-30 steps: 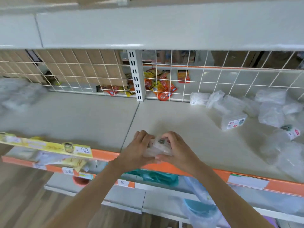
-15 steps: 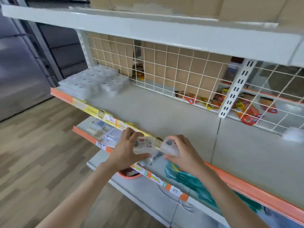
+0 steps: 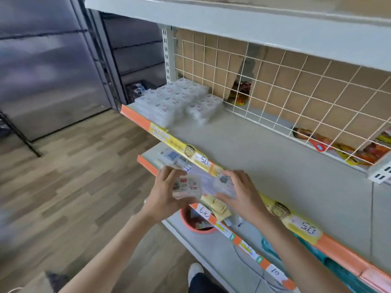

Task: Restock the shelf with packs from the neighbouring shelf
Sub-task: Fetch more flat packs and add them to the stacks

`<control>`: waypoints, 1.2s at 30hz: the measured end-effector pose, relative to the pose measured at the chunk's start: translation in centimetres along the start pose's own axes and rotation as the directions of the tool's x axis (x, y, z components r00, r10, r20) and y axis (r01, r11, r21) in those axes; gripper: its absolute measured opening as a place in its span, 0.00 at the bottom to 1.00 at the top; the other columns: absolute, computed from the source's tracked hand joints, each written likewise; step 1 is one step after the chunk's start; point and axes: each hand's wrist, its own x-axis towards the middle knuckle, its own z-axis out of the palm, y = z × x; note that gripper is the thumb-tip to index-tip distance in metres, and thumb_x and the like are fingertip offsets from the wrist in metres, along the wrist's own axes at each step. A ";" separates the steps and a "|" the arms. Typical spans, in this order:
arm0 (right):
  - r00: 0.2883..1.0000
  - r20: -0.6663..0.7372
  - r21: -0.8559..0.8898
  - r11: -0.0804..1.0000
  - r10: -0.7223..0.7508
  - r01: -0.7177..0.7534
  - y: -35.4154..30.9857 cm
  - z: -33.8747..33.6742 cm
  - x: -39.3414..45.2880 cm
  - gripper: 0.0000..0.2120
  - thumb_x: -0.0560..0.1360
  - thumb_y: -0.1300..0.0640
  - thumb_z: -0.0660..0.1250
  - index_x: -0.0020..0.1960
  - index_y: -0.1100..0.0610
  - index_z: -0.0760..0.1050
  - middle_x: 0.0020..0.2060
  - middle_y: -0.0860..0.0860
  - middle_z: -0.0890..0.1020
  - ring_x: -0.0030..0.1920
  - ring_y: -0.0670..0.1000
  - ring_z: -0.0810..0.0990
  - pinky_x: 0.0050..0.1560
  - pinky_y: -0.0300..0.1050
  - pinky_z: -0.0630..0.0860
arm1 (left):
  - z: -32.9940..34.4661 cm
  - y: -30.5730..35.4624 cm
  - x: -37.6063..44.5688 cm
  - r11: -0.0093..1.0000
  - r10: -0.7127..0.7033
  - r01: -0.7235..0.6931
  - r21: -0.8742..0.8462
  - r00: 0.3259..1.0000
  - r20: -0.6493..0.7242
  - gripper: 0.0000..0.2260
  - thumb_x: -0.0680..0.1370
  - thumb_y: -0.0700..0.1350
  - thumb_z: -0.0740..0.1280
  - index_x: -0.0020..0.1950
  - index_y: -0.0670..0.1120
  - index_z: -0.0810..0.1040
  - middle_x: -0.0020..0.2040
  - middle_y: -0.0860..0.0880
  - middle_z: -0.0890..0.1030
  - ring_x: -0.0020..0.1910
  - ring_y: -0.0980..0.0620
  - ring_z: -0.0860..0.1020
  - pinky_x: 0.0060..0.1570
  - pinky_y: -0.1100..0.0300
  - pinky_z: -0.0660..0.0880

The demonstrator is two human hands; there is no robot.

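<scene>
Nearest the camera, two bare forearms reach up toward the orange front rail [image 3: 340, 253] of the grey shelf [image 3: 264, 157], the landmark for everything here. Just in front of that rail, the left hand [image 3: 167, 192] has its fingers curled round a clear pack with a red-and-white label [image 3: 187, 187], thumb underneath and fingertips over the far edge. Beside it, the right hand [image 3: 241, 192] grips a second clear pack [image 3: 225, 183], fingers bent over its top; this pack is blurred and its label is hard to read. Both packs are held in the air in front of the rail, close together, not yet resting on the shelf board. Below the rail, a lower shelf carries a round orange tub [image 3: 195, 224] and some yellow packets [image 3: 215, 206], and lower still a white shoe [image 3: 194, 271] stands on the wooden floor [image 3: 69, 176]. On the rail itself sit yellow strips with handwritten price tags [image 3: 307, 228]. Farther along the shelf, at its far left end, stacks of similar clear packs [image 3: 179, 100] lie flat on the board, touching one another. Behind the shelf a white wire grid [image 3: 296, 92] forms the back, with colourful snack bags [image 3: 240, 95] showing through it from the other side.
</scene>
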 end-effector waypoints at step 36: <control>0.989 -0.118 -0.239 0.964 0.086 -0.113 2.3 11.7 26.6 0.16 0.65 0.57 0.72 0.52 0.58 0.76 0.48 0.54 0.75 0.50 0.51 0.67 0.50 0.44 0.74 | -8.4 -12.7 30.1 0.878 0.382 -0.406 0.252 0.913 0.139 0.33 0.64 0.72 0.62 0.61 0.52 0.74 0.52 0.50 0.68 0.49 0.51 0.63 0.50 0.57 0.66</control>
